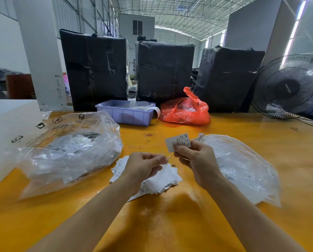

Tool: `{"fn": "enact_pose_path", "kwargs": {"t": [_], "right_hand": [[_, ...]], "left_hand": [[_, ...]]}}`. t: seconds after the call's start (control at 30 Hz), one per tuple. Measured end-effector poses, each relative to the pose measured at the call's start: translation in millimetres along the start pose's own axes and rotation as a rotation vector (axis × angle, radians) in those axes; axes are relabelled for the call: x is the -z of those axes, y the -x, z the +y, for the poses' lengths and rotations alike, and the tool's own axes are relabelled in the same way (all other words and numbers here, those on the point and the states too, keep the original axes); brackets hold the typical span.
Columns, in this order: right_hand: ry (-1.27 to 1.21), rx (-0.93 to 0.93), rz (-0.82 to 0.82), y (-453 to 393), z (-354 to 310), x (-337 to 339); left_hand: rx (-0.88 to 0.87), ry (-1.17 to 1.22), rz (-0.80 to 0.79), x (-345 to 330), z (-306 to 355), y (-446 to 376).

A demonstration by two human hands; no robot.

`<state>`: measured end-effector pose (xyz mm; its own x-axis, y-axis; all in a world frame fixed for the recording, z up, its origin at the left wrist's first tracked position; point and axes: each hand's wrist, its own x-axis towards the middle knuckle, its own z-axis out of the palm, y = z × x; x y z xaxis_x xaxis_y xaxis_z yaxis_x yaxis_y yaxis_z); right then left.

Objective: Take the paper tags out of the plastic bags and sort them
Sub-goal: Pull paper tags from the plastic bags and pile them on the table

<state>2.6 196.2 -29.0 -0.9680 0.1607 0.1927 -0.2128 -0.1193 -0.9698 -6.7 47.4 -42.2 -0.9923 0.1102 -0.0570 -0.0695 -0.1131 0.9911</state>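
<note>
Holding: the right hand (194,157) pinches a paper tag (177,141) between thumb and curled fingers, raised above the table (170,215).
Tag: white, printed, marked XS, tilted, its upper part standing clear of the fingertips.
Right arm: bare forearm reaching in from the lower right, wrist bent so the back of the hand faces the camera.
Left hand (143,166): fingers curled, thumb and fingertips pinching a small clear bag (164,169) that hangs below them; the film is thin and hard to make out.
Left arm: bare forearm coming in from the lower left, the hand hovering over the tag pile (163,180).
Hands: close together at mid-table, not touching.
Tag pile: loose white tags lying on the table beneath and just beside the left hand.
Left big bag (70,150): large clear plastic, bulging, with small packets and tags inside, on the table left of the hands.
Right big bag (243,166): clear plastic, flatter, lying right of the right hand; its contents cannot be told.
Bin (126,113): pale purple, at the far side of the table, holding papers.
Red bag (186,110): crumpled, just right of the bin.
Bales (163,70): three, wrapped in black, standing behind the table.
Fan (290,86): black, at the far right.
</note>
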Motion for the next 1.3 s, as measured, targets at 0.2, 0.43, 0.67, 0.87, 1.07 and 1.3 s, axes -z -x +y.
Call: {"fn": "enact_pose_path", "kwargs": {"t": [0.2, 0.43, 0.67, 0.87, 1.07, 1.3], "right_hand": [[0.125, 0.080, -0.025, 1, 4, -1], [0.151, 0.065, -0.035, -1, 5, -1], [0.061, 0.031, 0.008, -4, 5, 0], [0.048, 0.110, 0.013, -9, -1, 10], [0.325, 0.273, -0.097, -7, -2, 13], [0.345, 0.290, -0.124, -6, -1, 13]], "left_hand": [[0.002, -0.028, -0.030, -1, 2, 1], [0.038, 0.032, -0.041, -1, 5, 2], [0.030, 0.039, -0.023, 2, 5, 1], [-0.003, 0.017, -0.003, 4, 5, 0], [-0.033, -0.028, -0.001, 6, 6, 0], [-0.041, -0.057, -0.013, 5, 6, 1]]}}
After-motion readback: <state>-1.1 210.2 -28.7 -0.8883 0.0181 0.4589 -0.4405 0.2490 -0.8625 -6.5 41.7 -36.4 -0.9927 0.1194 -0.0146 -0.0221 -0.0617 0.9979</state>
